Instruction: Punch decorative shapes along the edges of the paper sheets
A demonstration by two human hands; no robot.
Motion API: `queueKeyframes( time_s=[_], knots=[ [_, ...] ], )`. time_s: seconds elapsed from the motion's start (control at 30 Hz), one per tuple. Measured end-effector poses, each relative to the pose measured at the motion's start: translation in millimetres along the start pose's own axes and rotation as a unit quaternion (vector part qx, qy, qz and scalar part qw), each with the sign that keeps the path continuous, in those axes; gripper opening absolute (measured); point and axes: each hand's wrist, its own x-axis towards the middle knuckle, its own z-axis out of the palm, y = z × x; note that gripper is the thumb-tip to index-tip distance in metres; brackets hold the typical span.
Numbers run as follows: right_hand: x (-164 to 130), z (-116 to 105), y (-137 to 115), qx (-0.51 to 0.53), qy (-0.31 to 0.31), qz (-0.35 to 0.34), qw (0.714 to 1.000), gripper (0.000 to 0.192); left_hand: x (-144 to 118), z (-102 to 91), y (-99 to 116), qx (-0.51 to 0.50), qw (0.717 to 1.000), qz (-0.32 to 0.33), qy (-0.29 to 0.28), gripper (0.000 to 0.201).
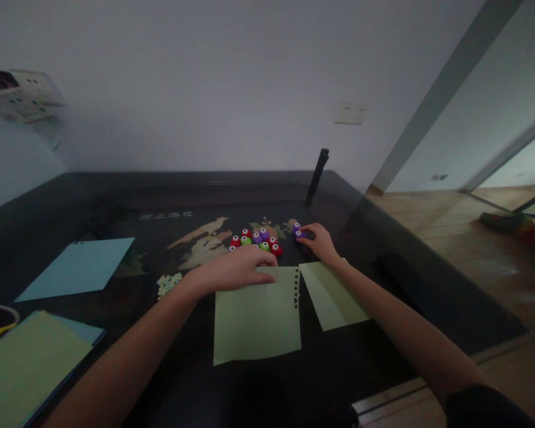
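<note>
Surface: dark glossy table [116, 202] with a bird motif.
Centre: two pale green sheets [256, 321], [332, 297].
Behind them: small coloured punches [256, 239], probably.
Left: blue sheet [78, 267], paper stack [22, 362].

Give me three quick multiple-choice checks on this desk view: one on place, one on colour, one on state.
1. Where is the right hand?
A. at the purple punches
B. on the blue sheet
C. off the desk

2. What colour is the sheet under the left hand?
A. blue
B. light green
C. red

3. What state is that sheet's right edge in?
A. uncut
B. torn off
C. punched with a row of small holes

Answers: 1 A, its fingers touch the purple punches at the right end of the cluster. 2 B, it is pale green, unlike the blue sheet farther left. 3 C, dark cut-out shapes run down that edge.
</note>
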Motion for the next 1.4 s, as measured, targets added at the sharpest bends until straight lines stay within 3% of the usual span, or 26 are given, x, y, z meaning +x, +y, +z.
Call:
queueKeyframes(
  time_s=[0.23, 0.53, 0.8, 1.03, 1.23, 1.4],
  knots=[
    [12, 5, 18, -0.033, -0.012, -0.035, 0.999, 0.032, -1, -1.1, 0, -0.015, 1.0, -0.004, -0.005, 0.017],
    [44, -12, 28, -0.056, -0.172, -0.108, 0.978, 0.033, -1, -2.3, 1, -0.008, 1.0, -0.024, -0.008, 0.015],
    [50, -11, 19, -0.05, -0.223, -0.126, 0.965, 0.034, 1, 1.2, -3, -0.006, 1.0, -0.026, -0.009, 0.017],
    [50, -6, 8, -0.039, -0.212, -0.106, 0.971, 0.038, 3, 1.6, -1, 0.007, 0.999, -0.029, -0.012, 0.016],
    [42, -11, -6, 0.021, -0.158, -0.06, 0.985, 0.062, 3, 1.6, -2, -0.011, 1.0, -0.024, -0.016, 0.017],
    [3, -29, -39, 0.103, -0.079, 0.0, 0.992, 0.032, 3, -2.9, -10, -0.026, 0.999, -0.034, -0.006, 0.021]
  ],
)
